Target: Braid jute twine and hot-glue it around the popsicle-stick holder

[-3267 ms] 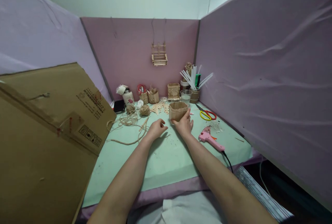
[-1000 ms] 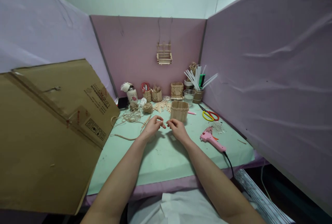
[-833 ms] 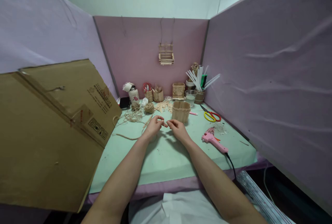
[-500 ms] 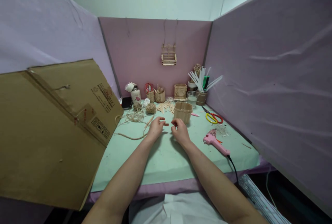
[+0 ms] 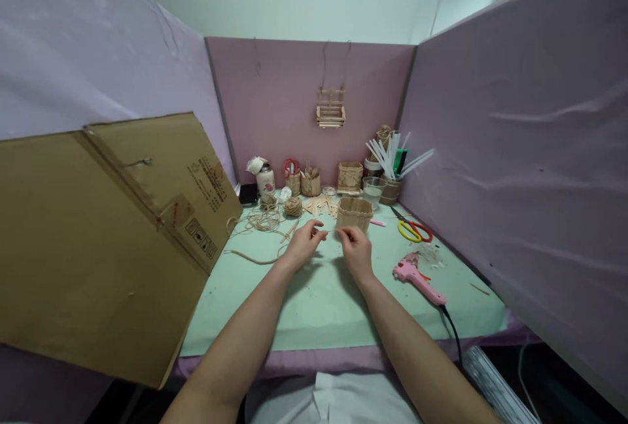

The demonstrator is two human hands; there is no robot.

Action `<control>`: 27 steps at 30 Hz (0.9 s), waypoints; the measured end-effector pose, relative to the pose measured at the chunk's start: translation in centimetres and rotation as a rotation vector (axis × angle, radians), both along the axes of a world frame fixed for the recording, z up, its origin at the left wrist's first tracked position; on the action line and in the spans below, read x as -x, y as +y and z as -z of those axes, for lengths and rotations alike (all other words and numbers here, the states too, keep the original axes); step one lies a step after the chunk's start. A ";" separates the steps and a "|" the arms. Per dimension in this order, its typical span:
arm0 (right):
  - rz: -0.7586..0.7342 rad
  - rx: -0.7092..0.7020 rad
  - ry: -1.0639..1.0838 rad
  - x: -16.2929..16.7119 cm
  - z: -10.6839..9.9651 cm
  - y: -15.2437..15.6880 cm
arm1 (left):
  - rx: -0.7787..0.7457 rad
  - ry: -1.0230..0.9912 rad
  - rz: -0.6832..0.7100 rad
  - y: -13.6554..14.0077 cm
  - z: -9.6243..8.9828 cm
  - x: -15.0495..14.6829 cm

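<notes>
My left hand (image 5: 306, 243) is over the middle of the table, its thumb and fingers brought together in a pinch. Facing it, my right hand (image 5: 356, 250) pinches too, in front of a basket of wooden sticks (image 5: 354, 211) that it partly covers. A thin pale strand (image 5: 331, 231) runs between the fingertips of both hands; its material is too fine to tell. To the left of my left hand lie loose twine (image 5: 260, 220), a ball of twine (image 5: 293, 207) and a thicker cord (image 5: 252, 258).
A pink glue gun (image 5: 419, 282) with a black cable lies at right, scissors (image 5: 415, 229) behind it. A large cardboard sheet (image 5: 112, 247) leans at left. Along the back stand a cup of water (image 5: 373, 192), a white bottle (image 5: 265, 180) and stick holders (image 5: 311, 184).
My fingertips have closed into pinches, and a thin strand now shows between them. The whole view has shifted, so everything appears slightly further right.
</notes>
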State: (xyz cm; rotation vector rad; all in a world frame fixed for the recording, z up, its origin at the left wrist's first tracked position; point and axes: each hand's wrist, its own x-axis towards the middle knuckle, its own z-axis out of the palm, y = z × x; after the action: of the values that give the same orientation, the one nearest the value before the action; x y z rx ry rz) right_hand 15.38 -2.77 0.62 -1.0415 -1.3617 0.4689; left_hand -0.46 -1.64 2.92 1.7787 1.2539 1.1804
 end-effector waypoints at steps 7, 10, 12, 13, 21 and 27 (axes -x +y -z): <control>0.012 0.104 0.254 -0.6 -0.6 -0.2 | -0.267 0.076 -0.234 -0.1 -1.5 1.3; -0.141 0.176 0.305 0.1 -0.8 -0.2 | -0.229 -0.004 -0.268 -0.1 -1.4 0.9; -0.219 0.221 0.344 0.4 -0.8 -0.2 | -0.145 0.001 -0.237 0.0 -0.9 0.7; -0.243 0.239 0.364 0.6 -0.8 -0.2 | -0.088 0.020 -0.207 0.1 -0.7 0.6; -0.213 0.304 0.454 1.2 -1.4 1.7 | -0.294 0.104 -0.308 -0.6 -1.3 0.7; -0.131 0.188 0.333 3.4 -1.3 1.3 | 0.070 -0.102 -0.143 -0.5 -0.7 -0.6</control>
State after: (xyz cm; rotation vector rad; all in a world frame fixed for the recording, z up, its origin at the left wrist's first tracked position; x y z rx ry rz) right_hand 11.95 -1.50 1.95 -0.9769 -1.1058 0.8428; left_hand 0.09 -2.19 3.58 1.5801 1.3636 1.2733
